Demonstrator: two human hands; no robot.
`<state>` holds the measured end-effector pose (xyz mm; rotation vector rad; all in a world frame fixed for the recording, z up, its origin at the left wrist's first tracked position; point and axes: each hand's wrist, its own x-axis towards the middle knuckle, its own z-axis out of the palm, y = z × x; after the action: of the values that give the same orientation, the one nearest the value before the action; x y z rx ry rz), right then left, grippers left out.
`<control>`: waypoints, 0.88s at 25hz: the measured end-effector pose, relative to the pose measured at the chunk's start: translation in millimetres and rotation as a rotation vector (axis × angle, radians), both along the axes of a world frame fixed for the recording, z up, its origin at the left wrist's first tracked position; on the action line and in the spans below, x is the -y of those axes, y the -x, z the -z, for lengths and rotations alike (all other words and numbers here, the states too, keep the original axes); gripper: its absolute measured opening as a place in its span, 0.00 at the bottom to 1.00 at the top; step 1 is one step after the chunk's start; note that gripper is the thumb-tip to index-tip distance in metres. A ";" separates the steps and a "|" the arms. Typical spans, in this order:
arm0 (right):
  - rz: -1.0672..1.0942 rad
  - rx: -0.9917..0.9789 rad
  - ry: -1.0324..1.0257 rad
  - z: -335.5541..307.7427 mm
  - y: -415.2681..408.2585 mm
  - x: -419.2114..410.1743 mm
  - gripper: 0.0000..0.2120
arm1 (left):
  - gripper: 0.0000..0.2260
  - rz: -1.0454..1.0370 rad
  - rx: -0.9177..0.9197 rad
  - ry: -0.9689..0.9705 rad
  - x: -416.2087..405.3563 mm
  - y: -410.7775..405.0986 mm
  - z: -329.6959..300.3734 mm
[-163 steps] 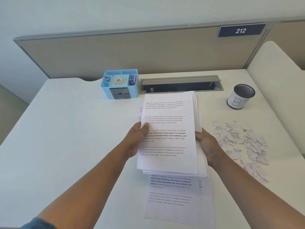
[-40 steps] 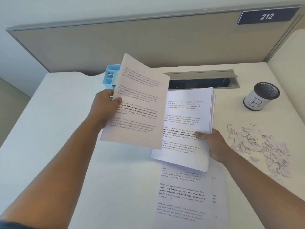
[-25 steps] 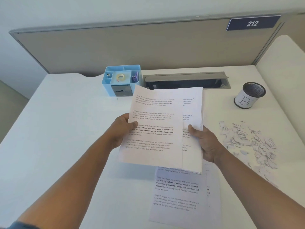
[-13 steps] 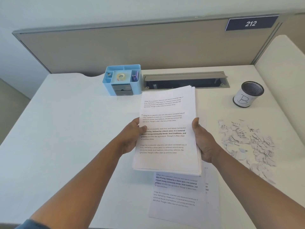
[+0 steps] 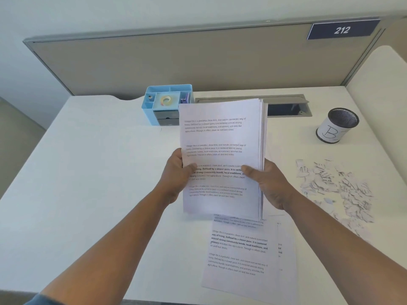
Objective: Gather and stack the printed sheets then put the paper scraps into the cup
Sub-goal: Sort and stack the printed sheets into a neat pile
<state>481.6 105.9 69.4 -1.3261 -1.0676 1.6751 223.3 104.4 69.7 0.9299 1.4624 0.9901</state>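
I've got both hands on the stack of printed sheets [image 5: 222, 159], raised off the desk [image 5: 88, 172] between them. My left hand [image 5: 177, 181] grips the stack's left edge, thumb lying on the top page and the other fingers hidden behind the paper. My right hand [image 5: 267, 183] grips the right edge the same way, thumb on the printed face, fingers curled under. The stack tilts away from me, its far end up near the blue organizer [image 5: 167, 104], and its page edges fan a little on the right-hand side. Directly below my hands and nearer to me, loose printed sheets [image 5: 244, 258] lie flat on the desk, overlapping each other, their top end tucked under the held stack's lower edge in this view; I can't tell if they touch. Out to the right of my right hand, well apart from it, the paper scraps [image 5: 337, 188] are spread in a loose heap on the desk. Farther from me than the scraps and right of the stack stands the cup [image 5: 338, 125], upright, dark mesh with a white label marked B. The organizer sits past my left hand, a tape roll [image 5: 165, 100] in its middle compartment. A grey cable slot [image 5: 286, 105] runs behind the stack's far end.
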 end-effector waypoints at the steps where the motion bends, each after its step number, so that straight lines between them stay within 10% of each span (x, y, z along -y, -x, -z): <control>1: -0.010 0.022 -0.039 -3.8 2.0 -1.5 0.11 | 0.13 -0.021 -0.020 -0.035 -0.6 -0.5 -3.6; 22: -0.030 0.069 -0.059 21.8 8.3 3.4 0.20 | 0.17 -0.063 0.173 -0.096 16.3 -11.8 10.5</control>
<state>473.3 102.5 47.6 -1.3443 -1.1738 1.6170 235.1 88.0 59.3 0.8482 1.3149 1.1666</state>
